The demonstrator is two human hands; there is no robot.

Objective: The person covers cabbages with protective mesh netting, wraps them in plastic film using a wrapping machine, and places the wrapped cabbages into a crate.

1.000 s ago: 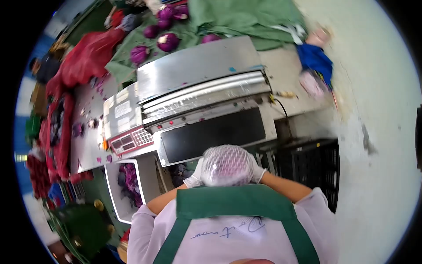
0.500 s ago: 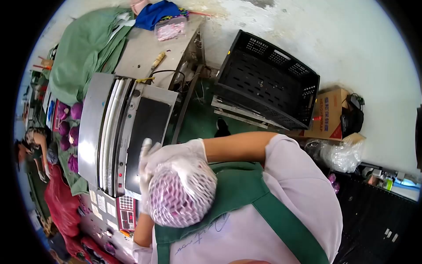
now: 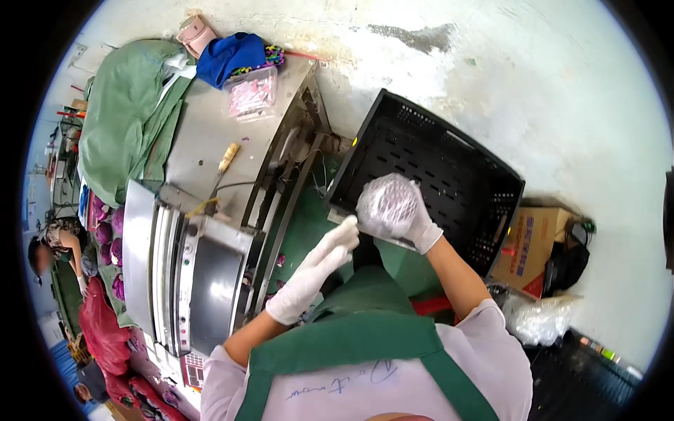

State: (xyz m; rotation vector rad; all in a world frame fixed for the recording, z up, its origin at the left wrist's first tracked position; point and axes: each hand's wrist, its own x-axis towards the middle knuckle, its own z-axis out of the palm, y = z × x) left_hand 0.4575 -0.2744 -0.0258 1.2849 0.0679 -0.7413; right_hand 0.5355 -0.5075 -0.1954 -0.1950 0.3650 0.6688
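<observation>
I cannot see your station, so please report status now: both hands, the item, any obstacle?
Right hand grips wrapped cabbage over black crate. Left hand open, fingertips beside it. Nothing blocking the crate.

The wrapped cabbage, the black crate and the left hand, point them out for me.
wrapped cabbage (image 3: 385,202), head view, on the netted top of the ball.
black crate (image 3: 456,165), head view, on its perforated inner wall.
left hand (image 3: 319,270), head view, on the back of the white glove.

R hand (image 3: 414,217) grips netted cabbage (image 3: 386,200) over black crate (image 3: 463,168). L hand (image 3: 316,270) open, fingertips just beside it. Wrapping machine (image 3: 189,274) on worktop (image 3: 203,133) at left.
</observation>
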